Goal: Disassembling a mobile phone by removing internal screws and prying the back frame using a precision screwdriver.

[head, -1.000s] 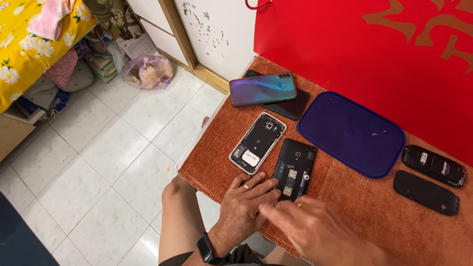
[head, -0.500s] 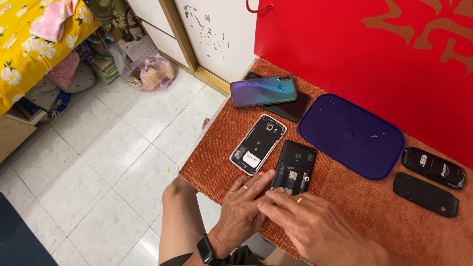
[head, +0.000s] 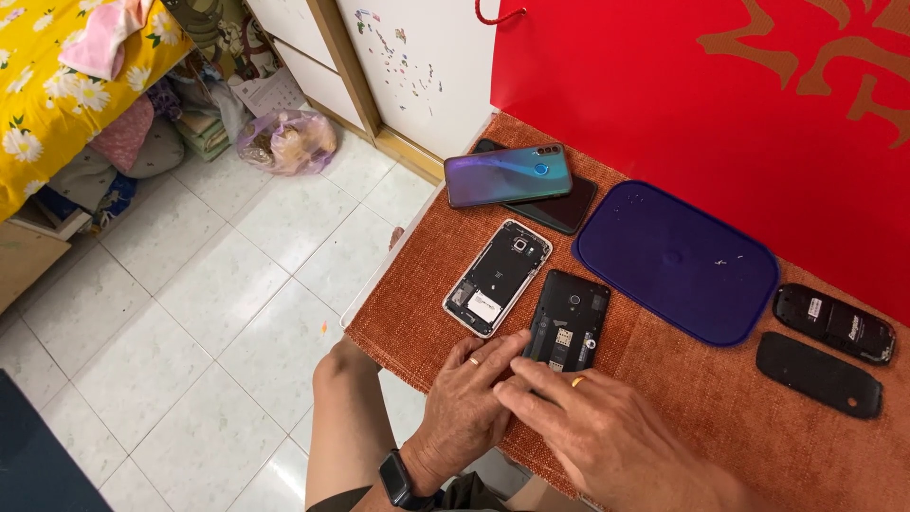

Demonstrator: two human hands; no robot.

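Note:
A black phone with its back cover off [head: 569, 318] lies on the orange woven cloth [head: 417, 313]. My left hand [head: 469, 403] rests flat at its lower left corner, fingertips touching its near end. My right hand [head: 592, 422] lies over my left fingers, its fingertips at the phone's bottom edge. Neither hand grips anything that I can see. Left of that phone lies an opened phone with a white frame [head: 498, 277].
A shiny blue-purple phone [head: 507, 174] lies on a black one [head: 561, 210] at the far end. A dark blue tray [head: 678, 261] sits mid-table; an opened black phone [head: 834, 322] and a back cover [head: 820, 374] lie right. A red bag [head: 711, 104] stands behind. Tiled floor lies left.
Both hands have slid a little toward the open black phone; my right fingertips now lie across my left fingers at its near edge. The phones have not moved.

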